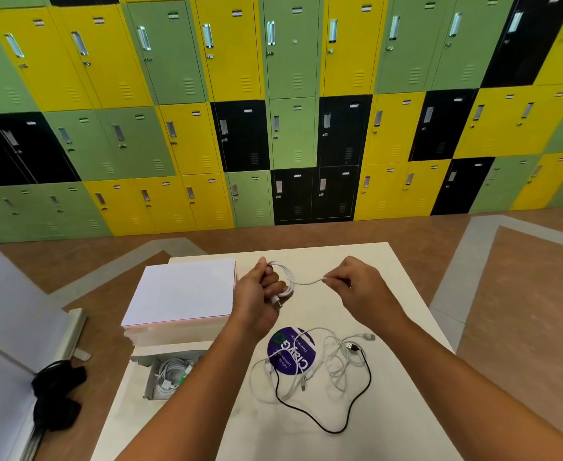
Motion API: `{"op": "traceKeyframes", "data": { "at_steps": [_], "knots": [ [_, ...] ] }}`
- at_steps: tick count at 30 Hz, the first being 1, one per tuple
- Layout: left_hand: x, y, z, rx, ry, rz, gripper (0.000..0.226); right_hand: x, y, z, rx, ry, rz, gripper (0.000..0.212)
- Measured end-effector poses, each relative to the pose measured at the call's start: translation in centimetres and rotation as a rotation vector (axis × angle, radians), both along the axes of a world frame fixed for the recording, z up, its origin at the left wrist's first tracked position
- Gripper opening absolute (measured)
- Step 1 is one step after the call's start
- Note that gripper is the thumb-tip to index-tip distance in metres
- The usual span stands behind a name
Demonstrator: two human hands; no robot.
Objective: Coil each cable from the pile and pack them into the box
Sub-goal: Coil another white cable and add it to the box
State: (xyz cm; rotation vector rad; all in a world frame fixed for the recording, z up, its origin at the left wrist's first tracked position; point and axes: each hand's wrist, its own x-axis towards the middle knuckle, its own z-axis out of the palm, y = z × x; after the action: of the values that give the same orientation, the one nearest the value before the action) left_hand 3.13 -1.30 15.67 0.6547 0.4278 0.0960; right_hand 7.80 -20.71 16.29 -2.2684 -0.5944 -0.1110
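My left hand (262, 291) grips a partly coiled white cable (301, 281) above the far middle of the white table (406, 294), loops wound around its fingers and a USB plug hanging below. My right hand (356, 281) pinches the cable's free end, stretched out to the right of the coil. A pile of loose cables (333, 364), white ones and a black one (356, 407), lies on the table near me. The open box (147, 384) at the table's left holds several coiled white cables (170, 374); my left forearm hides part of it.
The box's white lid (183, 291) stands raised behind the box. A round purple sticker (290, 351) lies under the cable pile. A black object (57, 394) sits on the floor at left. Coloured lockers (293, 111) line the wall beyond the table.
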Motion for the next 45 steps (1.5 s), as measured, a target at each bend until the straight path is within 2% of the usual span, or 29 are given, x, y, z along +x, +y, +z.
{"op": "traceKeyframes", "data": {
  "at_steps": [2, 4, 8, 10, 13, 19, 26, 31, 33, 38, 45],
  "knots": [
    [-0.1, -0.8, 0.3, -0.062, -0.044, -0.045, 0.037, -0.2, 0.5, -0.2, 0.182, 0.059, -0.036, 0.013],
    [0.0, -1.3, 0.5, -0.079, -0.084, -0.072, 0.037, -0.7, 1.2, -0.5, 0.459, 0.205, -0.064, 0.015],
    [0.1, -1.9, 0.7, -0.005, -0.112, -0.102, 0.036, -1.6, 2.6, -0.2, 0.978, 0.451, -0.136, 0.015],
    [0.0, -2.4, 0.8, 0.043, -0.112, -0.114, 0.036, -1.8, 3.0, 0.1, 1.129, 0.525, -0.143, 0.013],
    [0.1, -2.8, 0.9, 0.03, -0.127, -0.09, 0.035, -2.2, 3.5, 0.0, 1.213, 0.653, -0.108, 0.011],
    [0.6, -2.7, 0.8, 0.082, -0.103, -0.006, 0.032, -3.0, 3.9, -0.8, 1.158, 0.784, -0.056, 0.013],
    [-0.1, -2.7, 1.3, 0.218, -0.065, -0.057, 0.036, -2.9, 3.3, -1.3, 0.845, 0.691, 0.115, 0.018],
    [-0.4, -3.2, 1.4, 0.325, -0.027, -0.041, 0.037, -3.9, 3.3, -0.9, 0.854, 0.876, 0.263, 0.018],
    [-0.7, -3.7, 1.2, 0.349, -0.035, -0.031, 0.036, -4.0, 3.4, -0.7, 0.811, 0.895, 0.196, 0.023],
    [-0.9, -3.9, 0.6, 0.282, -0.091, -0.02, 0.035, -2.9, 3.3, -0.4, 0.688, 0.837, 0.062, 0.009],
    [-1.4, -2.9, 0.3, 0.528, -0.039, -0.136, 0.035, -1.5, 2.7, 0.2, 0.449, 0.619, -0.108, 0.012]
  ]
}}
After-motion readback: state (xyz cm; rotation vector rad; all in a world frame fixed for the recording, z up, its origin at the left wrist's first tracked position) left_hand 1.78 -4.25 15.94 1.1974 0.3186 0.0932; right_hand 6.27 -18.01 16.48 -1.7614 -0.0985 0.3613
